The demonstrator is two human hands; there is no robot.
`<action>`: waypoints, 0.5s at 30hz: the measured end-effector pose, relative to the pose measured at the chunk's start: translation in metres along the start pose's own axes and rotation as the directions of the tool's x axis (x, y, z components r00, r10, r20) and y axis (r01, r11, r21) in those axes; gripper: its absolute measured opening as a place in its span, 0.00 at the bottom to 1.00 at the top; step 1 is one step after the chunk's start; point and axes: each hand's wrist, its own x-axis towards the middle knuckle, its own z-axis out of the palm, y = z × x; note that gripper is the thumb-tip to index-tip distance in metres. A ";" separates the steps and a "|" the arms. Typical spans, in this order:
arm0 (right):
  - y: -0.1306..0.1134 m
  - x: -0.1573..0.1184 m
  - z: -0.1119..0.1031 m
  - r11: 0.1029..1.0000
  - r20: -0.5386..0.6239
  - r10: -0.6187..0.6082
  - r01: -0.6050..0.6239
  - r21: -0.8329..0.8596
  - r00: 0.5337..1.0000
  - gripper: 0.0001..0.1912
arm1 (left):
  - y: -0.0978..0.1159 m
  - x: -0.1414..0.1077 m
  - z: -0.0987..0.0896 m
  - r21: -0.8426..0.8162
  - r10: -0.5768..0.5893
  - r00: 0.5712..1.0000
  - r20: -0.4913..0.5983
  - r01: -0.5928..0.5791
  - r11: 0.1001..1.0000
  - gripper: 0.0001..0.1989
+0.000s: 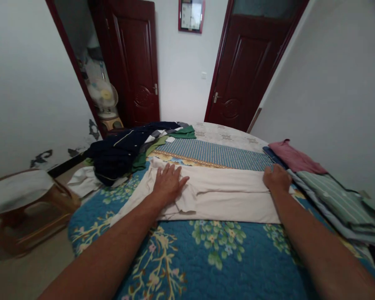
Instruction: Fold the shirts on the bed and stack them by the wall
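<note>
A cream garment (234, 185) lies across the bed, folded into a long band, its exact kind not clear. My left hand (168, 183) rests flat on its left part with the fingers stretched out. Near that hand the cloth is bunched, and a loose flap hangs over the fold. At the right end my right hand (277, 178) is closed on the garment's edge, fingers curled under and partly hidden. Both forearms reach in from the bottom of the view.
Beneath lies a blue floral quilt (218, 258), with a striped blue cloth (212, 152) beyond. Dark, rumpled clothes (121, 150) are heaped at the left. Folded clothes (337, 191) are stacked at the right. A wooden stool (28, 212) stands left of the bed.
</note>
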 end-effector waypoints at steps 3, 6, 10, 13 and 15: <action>-0.004 -0.011 -0.008 0.995 -0.075 -0.096 0.097 0.013 0.993 0.28 | -0.020 0.006 0.000 0.022 -0.076 0.997 -0.025 0.077 0.997 0.35; -0.017 -0.027 -0.020 0.974 -0.082 -0.219 0.223 0.031 0.972 0.29 | -0.031 0.009 0.001 0.022 -0.175 0.980 0.099 0.173 0.985 0.41; -0.057 -0.060 -0.046 0.926 0.011 -0.366 0.363 0.105 0.931 0.30 | -0.032 0.010 0.001 0.019 -0.253 0.958 0.133 0.253 0.967 0.49; -0.100 -0.091 -0.065 0.867 0.079 -0.480 0.459 0.192 0.874 0.32 | -0.032 0.011 0.001 -0.006 -0.257 0.958 0.126 0.259 0.966 0.55; -0.135 -0.111 -0.076 0.799 0.118 -0.582 0.540 0.264 0.804 0.32 | -0.035 0.011 0.003 -0.020 -0.259 0.958 0.122 0.263 0.964 0.58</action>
